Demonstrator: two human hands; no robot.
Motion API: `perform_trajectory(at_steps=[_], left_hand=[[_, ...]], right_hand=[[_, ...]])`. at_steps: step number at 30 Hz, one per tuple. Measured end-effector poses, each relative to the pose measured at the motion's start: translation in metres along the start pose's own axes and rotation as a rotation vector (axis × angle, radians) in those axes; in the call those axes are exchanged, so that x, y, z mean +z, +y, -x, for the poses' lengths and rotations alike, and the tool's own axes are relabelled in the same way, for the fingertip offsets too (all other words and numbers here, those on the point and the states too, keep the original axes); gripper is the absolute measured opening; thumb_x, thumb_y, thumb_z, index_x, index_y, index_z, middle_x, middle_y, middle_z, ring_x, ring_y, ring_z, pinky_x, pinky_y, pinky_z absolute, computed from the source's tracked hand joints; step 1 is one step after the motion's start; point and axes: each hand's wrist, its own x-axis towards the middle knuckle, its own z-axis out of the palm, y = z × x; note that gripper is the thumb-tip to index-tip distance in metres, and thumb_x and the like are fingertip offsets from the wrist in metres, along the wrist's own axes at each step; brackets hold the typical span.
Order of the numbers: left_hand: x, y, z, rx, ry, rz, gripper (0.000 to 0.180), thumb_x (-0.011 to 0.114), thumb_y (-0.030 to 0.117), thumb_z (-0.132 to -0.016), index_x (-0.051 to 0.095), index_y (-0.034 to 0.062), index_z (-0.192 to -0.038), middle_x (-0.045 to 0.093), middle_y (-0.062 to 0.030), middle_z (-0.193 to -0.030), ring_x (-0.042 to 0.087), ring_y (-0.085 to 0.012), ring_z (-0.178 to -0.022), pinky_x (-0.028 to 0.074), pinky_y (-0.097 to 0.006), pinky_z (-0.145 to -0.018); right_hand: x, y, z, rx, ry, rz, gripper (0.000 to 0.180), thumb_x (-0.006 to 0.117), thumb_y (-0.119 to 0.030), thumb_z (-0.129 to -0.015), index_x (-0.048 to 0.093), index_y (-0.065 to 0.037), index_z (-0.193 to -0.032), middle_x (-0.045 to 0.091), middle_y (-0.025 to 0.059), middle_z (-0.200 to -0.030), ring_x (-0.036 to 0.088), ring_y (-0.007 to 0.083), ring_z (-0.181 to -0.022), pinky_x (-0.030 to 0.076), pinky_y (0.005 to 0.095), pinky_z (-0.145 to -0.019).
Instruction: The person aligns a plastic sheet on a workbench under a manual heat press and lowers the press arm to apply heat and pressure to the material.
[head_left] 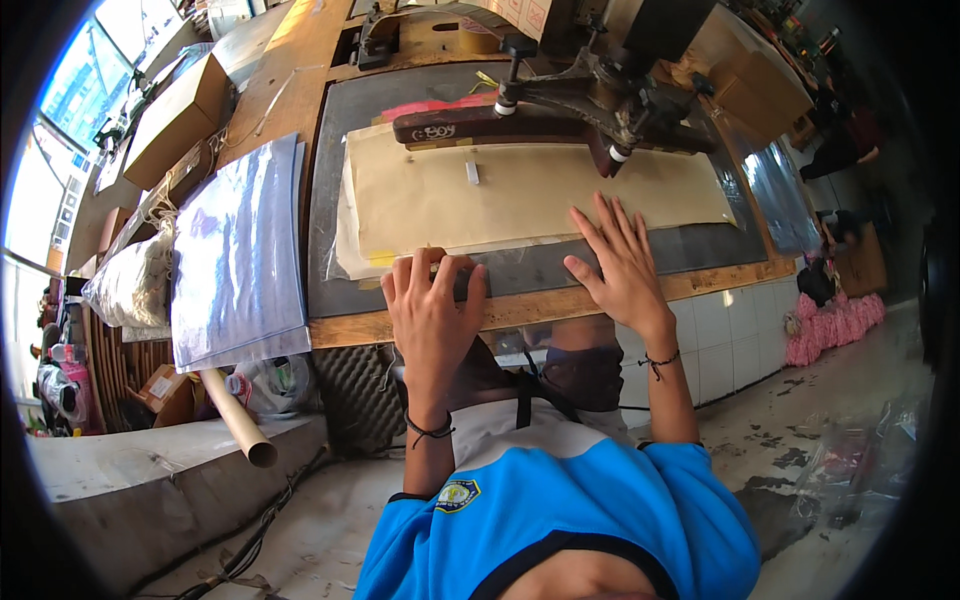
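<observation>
A long cream paper sheet (pixel 540 200) lies on the dark grey bed (pixel 400 100) of a press, with a thin clear film showing at its near left edge. Spread flat, my right hand (pixel 620 260) rests at the sheet's near right edge, fingertips on the paper. My left hand (pixel 432 300) is at the near left corner, its fingers bent and its thumb apart; the fingertips are partly hidden. A small white tab (pixel 472 173) sits on the sheet. Above its far edge is a dark bar (pixel 560 130) hung from a black metal bracket (pixel 610 90).
Bluish clear plastic sheets (pixel 240 250) are stacked at the left, beside a cardboard box (pixel 180 120). A cardboard tube (pixel 240 420) sticks out below them. Yellow tape (pixel 478 38) lies at the back. On the floor at right is a pink bundle (pixel 830 325). Another person (pixel 845 130) is farther off.
</observation>
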Motion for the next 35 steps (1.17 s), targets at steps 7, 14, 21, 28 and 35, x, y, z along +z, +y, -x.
perform_trajectory(at_steps=[7, 14, 21, 28, 35], left_hand=[[0.002, -0.001, 0.0, 0.01, -0.031, 0.015, 0.016, 0.075, 0.025, -0.088, 0.072, 0.0129, -0.097, 0.064, -0.0048, -0.108, 0.057, -0.0288, -0.109, 0.039, -0.045, -0.097], [-0.005, 0.004, -0.003, 0.019, -0.094, -0.021, 0.021, 0.075, 0.027, -0.089, 0.072, 0.0142, -0.106, 0.066, -0.0018, -0.121, 0.056, -0.0268, -0.12, 0.034, -0.046, -0.106], [-0.003, 0.008, -0.007, 0.147, -0.25, -0.048, 0.038, 0.073, 0.033, -0.092, 0.072, 0.0185, -0.128, 0.061, 0.0018, -0.145, 0.049, -0.0257, -0.14, 0.021, -0.049, -0.121], [-0.004, 0.005, -0.014, 0.232, -0.31, 0.101, 0.022, 0.076, 0.032, -0.09, 0.081, 0.0152, -0.104, 0.075, 0.0022, -0.111, 0.06, -0.0237, -0.123, 0.026, -0.05, -0.114], [0.013, 0.017, -0.048, 0.264, -0.362, 0.128, 0.021, 0.077, 0.028, -0.089, 0.076, 0.0136, -0.104, 0.069, -0.0025, -0.101, 0.062, -0.0219, -0.103, 0.036, -0.046, -0.099]], right_hand=[[-0.007, 0.021, -0.001, -0.036, -0.038, 0.016, 0.067, 0.047, -0.062, -0.102, 0.044, -0.024, -0.157, 0.032, 0.0179, -0.166, 0.029, 0.04, -0.153, 0.018, 0.0585, -0.125], [-0.018, 0.018, 0.018, -0.058, -0.071, 0.019, 0.068, 0.045, -0.063, -0.102, 0.043, -0.023, -0.158, 0.029, 0.0172, -0.167, 0.027, 0.041, -0.153, 0.017, 0.059, -0.125], [-0.059, -0.008, 0.054, -0.037, -0.228, -0.095, 0.056, 0.062, -0.047, -0.098, 0.057, -0.02, -0.147, 0.043, 0.0157, -0.159, 0.043, 0.0374, -0.141, 0.031, 0.0518, -0.119], [-0.067, 0.075, 0.011, 0.037, -0.057, -0.235, 0.033, 0.075, -0.026, -0.091, 0.073, -0.008, -0.119, 0.067, 0.0111, -0.131, 0.059, 0.0316, -0.12, 0.046, 0.0419, -0.105], [-0.069, 0.112, -0.029, 0.153, -0.267, -0.13, 0.049, 0.073, -0.035, -0.095, 0.063, -0.009, -0.135, 0.054, 0.0123, -0.146, 0.049, 0.0302, -0.135, 0.036, 0.0418, -0.116]])
